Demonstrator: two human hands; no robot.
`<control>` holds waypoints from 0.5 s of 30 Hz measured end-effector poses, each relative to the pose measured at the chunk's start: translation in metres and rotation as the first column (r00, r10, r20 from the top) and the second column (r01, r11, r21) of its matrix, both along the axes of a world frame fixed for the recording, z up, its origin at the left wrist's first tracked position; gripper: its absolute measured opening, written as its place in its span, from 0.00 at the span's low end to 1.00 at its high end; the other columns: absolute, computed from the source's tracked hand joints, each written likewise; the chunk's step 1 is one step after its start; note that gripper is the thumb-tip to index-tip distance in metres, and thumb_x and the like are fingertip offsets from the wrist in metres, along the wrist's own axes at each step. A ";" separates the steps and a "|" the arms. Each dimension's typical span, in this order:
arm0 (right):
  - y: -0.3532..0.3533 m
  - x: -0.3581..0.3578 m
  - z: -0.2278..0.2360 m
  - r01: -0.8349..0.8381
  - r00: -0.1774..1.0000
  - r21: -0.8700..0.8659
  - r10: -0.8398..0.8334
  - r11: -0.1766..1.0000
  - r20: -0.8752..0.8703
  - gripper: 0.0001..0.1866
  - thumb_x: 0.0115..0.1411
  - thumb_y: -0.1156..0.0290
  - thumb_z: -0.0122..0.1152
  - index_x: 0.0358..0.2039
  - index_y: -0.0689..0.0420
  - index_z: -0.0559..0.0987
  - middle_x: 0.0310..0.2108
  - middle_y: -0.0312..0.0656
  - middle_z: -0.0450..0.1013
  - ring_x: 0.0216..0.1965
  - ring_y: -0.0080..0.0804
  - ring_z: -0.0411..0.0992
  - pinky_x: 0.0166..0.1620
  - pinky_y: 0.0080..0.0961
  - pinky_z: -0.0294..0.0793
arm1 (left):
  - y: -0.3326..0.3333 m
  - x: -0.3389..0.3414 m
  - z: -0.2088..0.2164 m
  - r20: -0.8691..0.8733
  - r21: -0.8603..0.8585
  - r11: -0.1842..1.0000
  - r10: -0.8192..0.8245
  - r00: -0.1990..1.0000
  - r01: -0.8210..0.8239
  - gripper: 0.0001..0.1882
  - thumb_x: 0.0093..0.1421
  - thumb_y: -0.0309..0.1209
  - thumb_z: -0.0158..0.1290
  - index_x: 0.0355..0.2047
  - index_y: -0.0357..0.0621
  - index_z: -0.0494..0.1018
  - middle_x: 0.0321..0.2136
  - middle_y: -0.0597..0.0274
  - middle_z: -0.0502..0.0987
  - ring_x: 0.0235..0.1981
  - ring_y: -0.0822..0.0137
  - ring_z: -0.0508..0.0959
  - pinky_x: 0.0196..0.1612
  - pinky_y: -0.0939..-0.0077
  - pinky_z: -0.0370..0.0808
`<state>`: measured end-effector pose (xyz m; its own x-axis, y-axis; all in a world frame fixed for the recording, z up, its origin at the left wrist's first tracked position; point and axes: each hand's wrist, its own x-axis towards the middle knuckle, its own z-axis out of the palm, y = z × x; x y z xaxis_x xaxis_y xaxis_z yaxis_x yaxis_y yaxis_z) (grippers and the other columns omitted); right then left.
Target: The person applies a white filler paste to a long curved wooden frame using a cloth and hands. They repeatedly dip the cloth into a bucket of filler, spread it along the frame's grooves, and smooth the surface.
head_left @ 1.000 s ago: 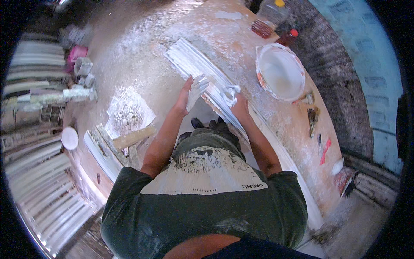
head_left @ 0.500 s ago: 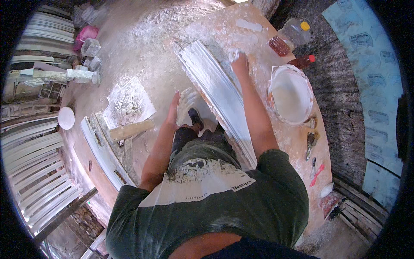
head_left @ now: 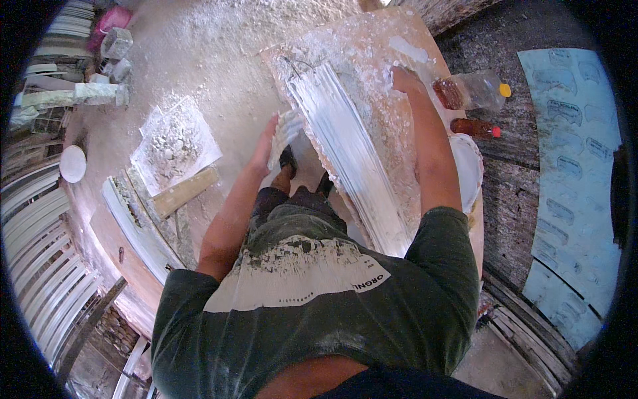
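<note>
A long white ridged moulding (head_left: 352, 153), glossy and wet-looking, lies slantwise on the plaster-spattered board (head_left: 415, 30) in front of me. Left of its far half, my left hand (head_left: 266, 143) grips a pale piece with wavy ridges (head_left: 287, 131) by its side; most of the fingers are hidden behind it. My right hand (head_left: 407, 80) is across the moulding, low over the far right of the board. Its fingers are curled around a small white clump (head_left: 391, 74), whose kind I cannot make out. A loop of thin wire (head_left: 296, 65) sticks out at the moulding's far end.
A white bucket (head_left: 470, 169) stands partly behind my right forearm. Two bottles with red-brown liquid, one yellow-capped (head_left: 488, 92) and one red-capped (head_left: 475, 128), lie at the board's right edge. On the left are a sheet with plaster crumbs (head_left: 176, 143) and another moulding (head_left: 136, 229).
My right hand has moved farther right, away from the moulding, with the white clump. The view has shifted, and my left hand still grips the ridged piece beside the moulding.
</note>
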<state>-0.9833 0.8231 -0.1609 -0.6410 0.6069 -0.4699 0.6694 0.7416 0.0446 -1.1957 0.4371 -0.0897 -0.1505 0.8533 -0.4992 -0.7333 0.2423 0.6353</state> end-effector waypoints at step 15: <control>-0.050 -0.002 0.073 0.214 0.587 -0.214 -0.300 0.953 -0.752 0.14 0.52 0.70 0.61 0.39 0.61 0.75 0.36 0.47 0.76 0.39 0.42 0.74 0.42 0.34 0.72 | 0.059 0.001 -0.009 -0.085 0.045 0.999 -0.006 0.996 0.010 0.33 0.64 0.50 0.38 0.59 0.36 0.55 0.56 0.51 0.64 0.58 0.60 0.62 0.63 0.69 0.52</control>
